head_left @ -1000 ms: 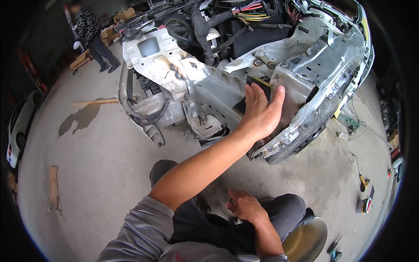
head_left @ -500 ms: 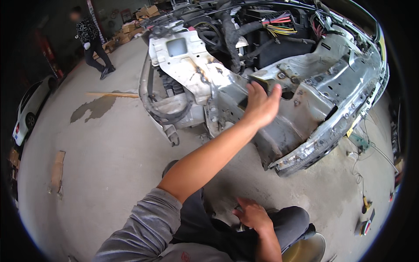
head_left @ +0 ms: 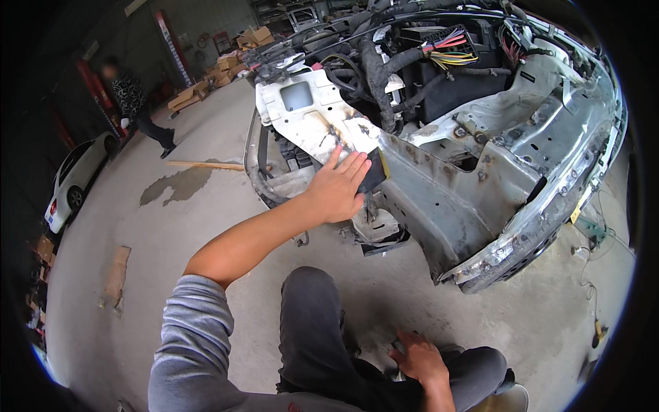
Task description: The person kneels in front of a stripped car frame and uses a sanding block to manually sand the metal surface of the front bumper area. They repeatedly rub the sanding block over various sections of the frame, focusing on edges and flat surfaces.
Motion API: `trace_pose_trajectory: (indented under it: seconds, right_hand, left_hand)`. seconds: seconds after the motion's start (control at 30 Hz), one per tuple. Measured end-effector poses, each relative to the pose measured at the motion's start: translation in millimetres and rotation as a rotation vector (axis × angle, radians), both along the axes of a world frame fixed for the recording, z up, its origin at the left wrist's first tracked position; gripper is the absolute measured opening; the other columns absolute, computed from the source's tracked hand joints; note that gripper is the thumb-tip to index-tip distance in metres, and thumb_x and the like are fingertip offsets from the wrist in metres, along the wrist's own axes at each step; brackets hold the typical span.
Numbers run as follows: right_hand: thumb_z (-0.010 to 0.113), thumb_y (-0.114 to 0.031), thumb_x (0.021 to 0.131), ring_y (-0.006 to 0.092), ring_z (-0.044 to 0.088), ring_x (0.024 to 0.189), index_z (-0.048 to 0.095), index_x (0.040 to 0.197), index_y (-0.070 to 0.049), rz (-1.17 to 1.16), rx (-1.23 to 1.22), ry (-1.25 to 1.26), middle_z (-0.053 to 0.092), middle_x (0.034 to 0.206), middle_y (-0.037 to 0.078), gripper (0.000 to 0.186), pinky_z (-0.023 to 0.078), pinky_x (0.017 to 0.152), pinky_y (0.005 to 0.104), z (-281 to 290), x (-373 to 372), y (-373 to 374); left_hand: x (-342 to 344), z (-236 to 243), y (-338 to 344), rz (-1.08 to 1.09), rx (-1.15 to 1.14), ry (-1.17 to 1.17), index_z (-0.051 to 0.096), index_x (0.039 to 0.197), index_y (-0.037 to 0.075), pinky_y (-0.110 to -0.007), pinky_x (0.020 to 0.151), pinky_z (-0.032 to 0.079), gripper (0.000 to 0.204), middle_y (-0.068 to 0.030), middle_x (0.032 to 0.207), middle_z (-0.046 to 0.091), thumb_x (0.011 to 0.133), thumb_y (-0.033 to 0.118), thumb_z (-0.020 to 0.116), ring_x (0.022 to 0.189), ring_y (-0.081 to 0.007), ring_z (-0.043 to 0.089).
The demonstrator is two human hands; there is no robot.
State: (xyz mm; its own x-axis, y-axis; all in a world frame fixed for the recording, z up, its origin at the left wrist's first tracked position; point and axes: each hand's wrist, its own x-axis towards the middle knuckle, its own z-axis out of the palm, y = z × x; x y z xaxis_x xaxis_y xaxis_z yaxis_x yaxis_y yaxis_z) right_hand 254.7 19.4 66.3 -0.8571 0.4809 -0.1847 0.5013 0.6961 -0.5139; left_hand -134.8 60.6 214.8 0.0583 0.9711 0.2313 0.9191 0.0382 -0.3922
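My left hand (head_left: pixel 336 189) reaches forward with its fingers stretched out over a dark flat sheet (head_left: pixel 375 173) with a yellowish edge. It holds this sheet at the pale metal panel (head_left: pixel 312 113) on the stripped front of a car. The palm hides part of the sheet, so its kind is unclear. Scorch-like brown and black marks show on the panel beside my fingertips. Low by my right knee, my right hand (head_left: pixel 422 360) has its fingers curled inward. Something small and greyish shows by the fingertips, too hidden to name.
Bare metal bodywork (head_left: pixel 467 199) extends right of my left hand. Cut coloured wires (head_left: pixel 449 51) stick out above it. A person (head_left: pixel 134 103) stands at the far left, near a white car (head_left: pixel 75 178). A wooden strip (head_left: pixel 206 165) and cardboard (head_left: pixel 117 275) lie on the floor.
My left hand has moved left and down across the bodywork, from the grey rail to the pale panel, with the dark sheet. My right hand stays low by the knee. The view has shifted.
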Motion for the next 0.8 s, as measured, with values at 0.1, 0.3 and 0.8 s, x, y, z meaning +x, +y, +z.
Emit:
trace_pose_trajectory:
  seconds: [0.1,0.3,0.8]
  right_hand:
    - [0.061,-0.041,0.091,0.0363,0.048,0.129,0.048,0.139,-0.006,-0.039,-0.145,-0.105,0.055,0.136,0.018,0.060,0.036,0.110,0.0439,15,-5,2]
    - [0.062,-0.041,0.091,0.0362,0.051,0.125,0.051,0.135,-0.005,-0.003,-0.127,-0.069,0.057,0.132,0.019,0.058,0.038,0.109,0.0432,11,-11,4]
    - [0.065,-0.037,0.088,0.0354,0.054,0.121,0.053,0.132,-0.003,0.023,-0.084,0.019,0.058,0.130,0.018,0.056,0.042,0.103,0.0435,20,-11,-1]
  left_hand:
    - [11,-5,-3,-0.054,0.050,0.102,0.030,0.148,-0.005,-0.051,0.120,0.013,0.083,-0.0225,0.154,0.032,0.082,0.032,0.063,0.144,-0.0369,0.028]
    - [23,-5,12,-0.172,0.154,-0.238,0.035,0.145,-0.002,-0.048,0.115,0.027,0.072,-0.0217,0.146,0.040,0.082,0.018,0.065,0.136,-0.0384,0.038]
    - [-32,-5,17,0.245,0.546,0.031,0.046,0.139,-0.004,-0.055,0.117,0.017,0.051,-0.0195,0.146,0.046,0.096,0.023,0.051,0.139,-0.0370,0.035]
